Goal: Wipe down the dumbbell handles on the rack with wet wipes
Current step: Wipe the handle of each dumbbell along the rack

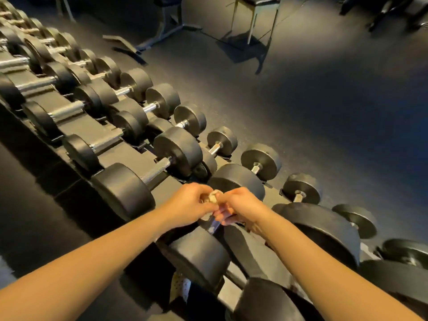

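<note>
Dimly, dark floor (pixel 301 135) beside the rack (pixel 76 126); left hand (pixel 190 206) and right hand (pixel 242 208) pinching one shared wipe (pixel 212 196).

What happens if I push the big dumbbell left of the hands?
Probably little: the dumbbell sits cradled in the rack, and its thick ends look heavy. On the flat floor, its round ends would likely roll.

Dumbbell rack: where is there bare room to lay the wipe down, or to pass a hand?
Bare: the wide floor right of the rack; the flat panel between two upper handles. Crowded: where the left hand and right hand pinch the wipe, dumbbell heads close on both sides.
</note>
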Demonstrator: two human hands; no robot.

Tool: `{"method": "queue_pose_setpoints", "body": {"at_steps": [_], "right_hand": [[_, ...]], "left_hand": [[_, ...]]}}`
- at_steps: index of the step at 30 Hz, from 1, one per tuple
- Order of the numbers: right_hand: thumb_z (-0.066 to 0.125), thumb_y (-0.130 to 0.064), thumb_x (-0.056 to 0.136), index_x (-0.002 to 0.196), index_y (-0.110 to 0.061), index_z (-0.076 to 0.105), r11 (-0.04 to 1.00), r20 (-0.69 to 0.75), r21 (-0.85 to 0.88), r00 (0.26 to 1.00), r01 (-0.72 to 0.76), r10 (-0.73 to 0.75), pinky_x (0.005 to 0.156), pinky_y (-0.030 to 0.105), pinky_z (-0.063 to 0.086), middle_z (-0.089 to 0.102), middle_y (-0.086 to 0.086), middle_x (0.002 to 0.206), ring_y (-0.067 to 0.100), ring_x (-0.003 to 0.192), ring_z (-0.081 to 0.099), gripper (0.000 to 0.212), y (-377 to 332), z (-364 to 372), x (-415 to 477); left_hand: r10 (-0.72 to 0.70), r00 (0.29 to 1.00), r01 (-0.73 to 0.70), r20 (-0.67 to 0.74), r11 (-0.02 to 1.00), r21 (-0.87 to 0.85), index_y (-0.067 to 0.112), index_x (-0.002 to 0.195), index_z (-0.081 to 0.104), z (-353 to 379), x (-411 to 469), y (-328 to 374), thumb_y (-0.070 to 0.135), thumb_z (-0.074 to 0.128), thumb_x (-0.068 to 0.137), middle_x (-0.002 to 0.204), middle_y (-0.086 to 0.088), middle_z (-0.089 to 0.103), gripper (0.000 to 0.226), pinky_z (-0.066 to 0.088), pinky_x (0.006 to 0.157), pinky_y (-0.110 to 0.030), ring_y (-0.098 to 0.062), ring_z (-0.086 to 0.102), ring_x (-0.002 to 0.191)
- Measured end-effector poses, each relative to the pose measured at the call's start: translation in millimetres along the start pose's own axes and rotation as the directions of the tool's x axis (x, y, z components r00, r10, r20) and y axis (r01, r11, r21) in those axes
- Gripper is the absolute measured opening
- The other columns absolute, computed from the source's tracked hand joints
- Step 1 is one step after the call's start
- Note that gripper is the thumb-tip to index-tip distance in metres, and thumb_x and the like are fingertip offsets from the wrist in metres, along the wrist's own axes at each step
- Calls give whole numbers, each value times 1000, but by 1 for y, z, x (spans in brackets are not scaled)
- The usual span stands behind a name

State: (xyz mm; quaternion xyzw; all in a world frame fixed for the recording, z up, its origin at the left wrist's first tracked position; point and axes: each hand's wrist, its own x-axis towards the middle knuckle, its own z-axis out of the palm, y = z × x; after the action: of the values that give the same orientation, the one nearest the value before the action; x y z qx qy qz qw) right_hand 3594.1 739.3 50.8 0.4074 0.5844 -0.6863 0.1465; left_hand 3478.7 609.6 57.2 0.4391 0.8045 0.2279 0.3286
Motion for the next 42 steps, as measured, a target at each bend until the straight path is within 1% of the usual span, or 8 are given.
{"method": "queue_pose_setpoints", "body": {"at_steps": [9,13,18,22,27,33,39,42], "right_hand": [[54,-27,99,109,-23,68,770,-597,-637,660,-44,-456,72,34,45,72,2,101,25,94,65,18,-23,-43,7],[50,-37,104,131,-19,62,828,-582,-560,699,27,-416,90,40,52,69,6,122,27,111,63,35,-24,-41,55],[40,-41,107,75,-26,54,914,-687,-405,655,14,-315,65,35,36,64,4,81,27,82,60,37,-10,-41,94],[38,-38,108,79,-22,53,916,-722,-398,601,46,-344,61,32,33,57,1,77,19,72,54,36,-6,-45,96],[40,-33,109,85,-17,57,917,-721,-395,599,58,-349,54,23,28,53,-6,69,6,63,49,33,-6,-42,95],[44,-28,106,78,-16,56,917,-736,-394,577,61,-354,55,31,34,54,-2,67,12,63,52,32,-3,-43,97],[46,-28,105,86,-13,64,913,-733,-402,576,65,-363,63,43,52,62,3,71,17,67,60,31,-2,-44,98],[45,-26,105,84,-12,64,914,-739,-399,566,72,-367,61,41,50,61,2,69,16,66,59,31,-2,-44,97]], "left_hand": [[-299,787,257,539,954,154,10,88,71,7,57,-35,28,67,98,77,-3,60,21,40,62,-29,-16,55,71],[-384,755,548,531,814,-191,14,80,62,23,65,-30,15,55,105,67,-2,57,25,40,54,-21,-11,50,59],[-497,787,593,366,444,-671,6,85,67,43,81,-24,9,61,101,66,-6,60,18,47,53,-21,-15,55,58],[-265,923,381,277,714,-587,6,81,76,37,69,-24,18,61,100,74,-5,70,27,51,70,-25,-16,64,72],[198,978,-205,65,972,119,20,87,75,47,70,-21,41,63,99,77,3,71,27,55,71,-36,-14,66,74],[-99,993,88,-71,986,-144,16,56,62,54,74,-40,38,71,93,56,-2,61,44,47,55,-32,-19,60,57],[-312,688,725,655,261,-637,-4,106,72,58,85,-41,4,60,100,97,-21,77,16,62,68,-31,-25,77,84],[-274,636,771,721,186,-609,-6,117,68,57,90,-44,3,56,101,105,-23,76,22,63,74,-34,-29,77,94]]}}
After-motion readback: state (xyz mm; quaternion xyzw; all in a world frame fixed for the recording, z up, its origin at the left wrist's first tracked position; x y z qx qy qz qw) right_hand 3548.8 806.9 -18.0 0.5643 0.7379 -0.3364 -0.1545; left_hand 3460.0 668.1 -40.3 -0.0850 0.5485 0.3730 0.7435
